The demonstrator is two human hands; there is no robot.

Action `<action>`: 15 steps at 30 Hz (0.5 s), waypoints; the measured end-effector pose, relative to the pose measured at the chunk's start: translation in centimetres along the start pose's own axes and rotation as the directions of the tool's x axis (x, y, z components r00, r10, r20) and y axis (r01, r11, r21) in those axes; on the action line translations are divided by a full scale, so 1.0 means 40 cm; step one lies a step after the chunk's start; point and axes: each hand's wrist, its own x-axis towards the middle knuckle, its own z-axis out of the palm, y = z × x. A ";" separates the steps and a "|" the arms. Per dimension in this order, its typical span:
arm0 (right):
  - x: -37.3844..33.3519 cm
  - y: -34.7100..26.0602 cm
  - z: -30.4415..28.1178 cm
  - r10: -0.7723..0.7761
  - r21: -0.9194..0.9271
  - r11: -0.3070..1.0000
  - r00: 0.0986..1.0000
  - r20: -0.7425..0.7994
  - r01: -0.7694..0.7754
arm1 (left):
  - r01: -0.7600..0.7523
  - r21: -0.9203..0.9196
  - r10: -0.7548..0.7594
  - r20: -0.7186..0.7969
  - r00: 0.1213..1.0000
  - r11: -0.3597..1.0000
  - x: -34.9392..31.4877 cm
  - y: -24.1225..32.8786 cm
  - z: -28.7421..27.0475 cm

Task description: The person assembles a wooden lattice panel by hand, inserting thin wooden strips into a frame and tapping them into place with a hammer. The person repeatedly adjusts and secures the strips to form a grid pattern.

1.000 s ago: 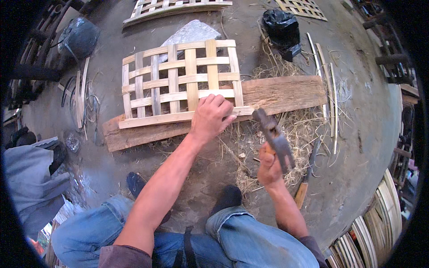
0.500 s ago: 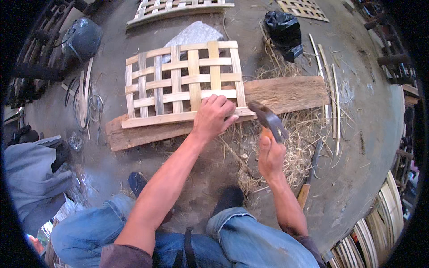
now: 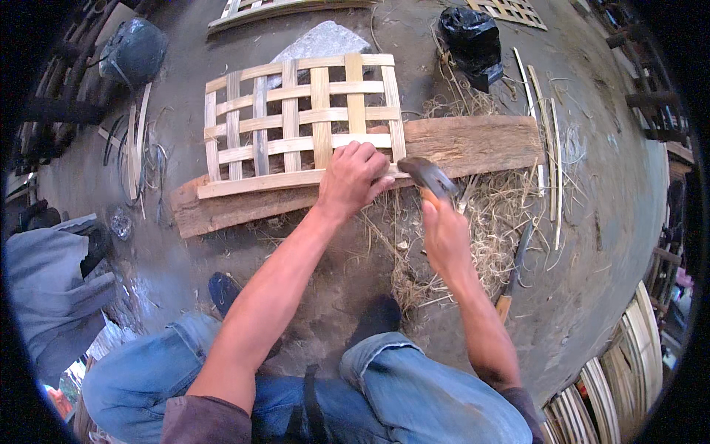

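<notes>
A woven lattice panel of pale flat wooden strips (image 3: 320, 103) rests with its near edge on a rough wooden board (image 3: 477, 150). Along that edge runs a pale batten (image 3: 259, 183). My left hand (image 3: 353, 177) is closed over the batten, right of its middle, fingers curled and thumb pointing right. Whether it also pinches a nail cannot be seen. My right hand (image 3: 446, 237) grips the orange-brown handle of a hammer (image 3: 427, 176). The hammer's dark, blurred head is at the panel's near right corner, just right of my left thumb.
Fibre shavings (image 3: 473, 255) lie around a long-bladed knife (image 3: 515, 270) on the right. Beyond the board are a black plastic bag (image 3: 470, 48) and a pale slab (image 3: 322, 43). Loose strips (image 3: 553, 163) lie at right; curved strip bundles (image 3: 617, 370) stand lower right.
The hammer and my right hand have moved left and up, bringing the head to the panel's corner. My left hand keeps its place on the batten. The whole view has shifted slightly.
</notes>
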 end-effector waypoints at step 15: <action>0.176 0.139 -0.130 -0.115 -0.352 0.936 0.950 -0.290 0.006 | 0.031 -0.070 -0.026 0.071 0.997 0.997 0.001 -0.009 -0.047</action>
